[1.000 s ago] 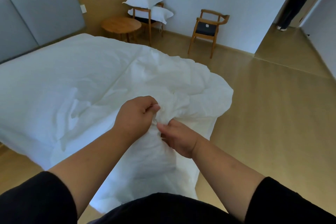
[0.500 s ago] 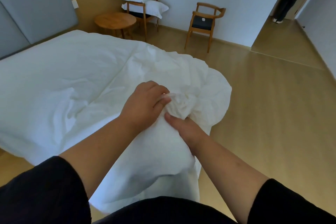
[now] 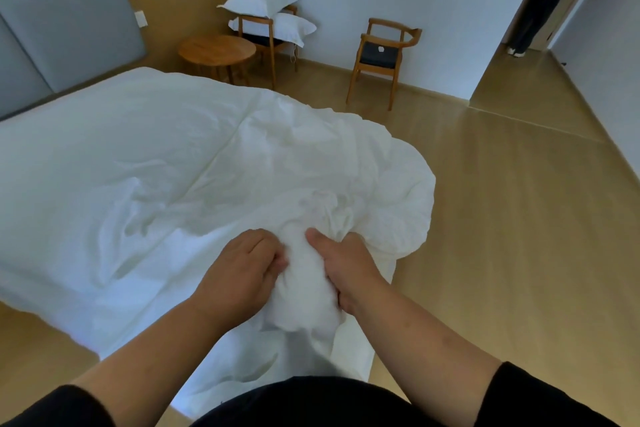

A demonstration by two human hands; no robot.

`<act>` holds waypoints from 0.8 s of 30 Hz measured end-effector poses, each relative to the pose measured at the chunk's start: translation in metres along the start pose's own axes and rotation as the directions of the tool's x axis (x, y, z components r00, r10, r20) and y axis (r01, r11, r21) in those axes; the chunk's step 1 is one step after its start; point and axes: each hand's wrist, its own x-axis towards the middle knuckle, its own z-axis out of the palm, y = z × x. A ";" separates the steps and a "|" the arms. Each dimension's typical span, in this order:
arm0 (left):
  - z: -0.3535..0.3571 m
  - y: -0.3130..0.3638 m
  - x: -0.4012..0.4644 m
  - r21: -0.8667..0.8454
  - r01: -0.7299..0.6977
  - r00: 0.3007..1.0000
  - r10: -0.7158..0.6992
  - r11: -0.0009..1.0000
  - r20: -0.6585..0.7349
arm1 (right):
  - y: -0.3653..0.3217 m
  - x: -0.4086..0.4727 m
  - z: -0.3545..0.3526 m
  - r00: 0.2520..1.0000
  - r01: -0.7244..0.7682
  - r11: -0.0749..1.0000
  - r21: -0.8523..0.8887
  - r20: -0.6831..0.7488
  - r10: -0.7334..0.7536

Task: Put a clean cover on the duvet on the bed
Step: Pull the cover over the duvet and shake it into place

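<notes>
Black sleeves [image 3: 540, 395] pushed up, bare forearms.

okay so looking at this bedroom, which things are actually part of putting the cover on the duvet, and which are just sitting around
Part of the job:
left hand and right hand, both gripping a bunched white corner of bedding
white bedding spread over the bed

Just sitting around:
two pillows stacked on a chair
round wooden table
empty wooden chair

White duvet [image 3: 173, 156] across bed [image 3: 62, 291]
</notes>
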 end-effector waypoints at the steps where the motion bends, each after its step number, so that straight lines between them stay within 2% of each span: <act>1: -0.001 0.000 -0.006 -0.047 -0.010 0.997 0.013 0.999 0.072 | 0.000 -0.003 -0.001 0.999 0.019 1.000 0.013 -0.045 -0.018; 3: 0.000 -0.001 -0.016 -0.047 -0.090 0.980 0.097 0.995 0.173 | 0.000 -0.006 -0.005 0.991 0.039 0.998 0.055 -0.128 -0.032; 4: 0.002 -0.001 -0.017 -0.015 -0.145 0.975 0.145 0.989 0.170 | -0.001 -0.005 -0.007 0.987 0.049 0.997 0.062 -0.155 -0.039; 7: 0.012 -0.002 -0.011 0.067 -0.281 0.960 0.281 0.957 0.017 | -0.003 -0.004 -0.011 0.983 0.053 0.995 0.086 -0.179 -0.037; 9: 0.020 0.001 -0.003 0.095 -0.338 0.939 0.342 0.936 -0.025 | -0.003 -0.003 -0.012 0.985 0.031 0.994 0.106 -0.173 -0.012; 13: 0.022 0.009 0.006 0.047 -0.265 0.962 0.267 0.963 -0.050 | 0.001 0.004 -0.020 0.987 -0.008 0.990 0.138 -0.155 0.029; 15: 0.019 0.011 -0.001 0.015 -0.249 0.968 0.248 0.968 0.039 | -0.003 0.013 -0.028 0.982 0.002 0.981 0.196 -0.186 0.035; 17: 0.019 0.008 -0.016 0.063 -0.265 0.958 0.256 0.962 0.126 | -0.010 0.022 -0.034 0.979 -0.009 0.952 0.307 -0.193 0.071; 18: 0.021 0.007 -0.020 0.100 -0.270 0.959 0.259 0.958 0.114 | -0.014 0.025 -0.035 0.979 -0.030 0.933 0.359 -0.176 0.100; 22: 0.027 0.005 -0.011 0.167 -0.198 0.964 0.223 0.966 -0.144 | -0.014 0.034 -0.025 0.981 -0.132 0.886 0.444 -0.071 0.181; 24: 0.027 0.006 -0.002 0.164 -0.204 0.964 0.228 0.965 -0.138 | -0.011 0.035 -0.024 0.982 -0.144 0.883 0.447 -0.049 0.185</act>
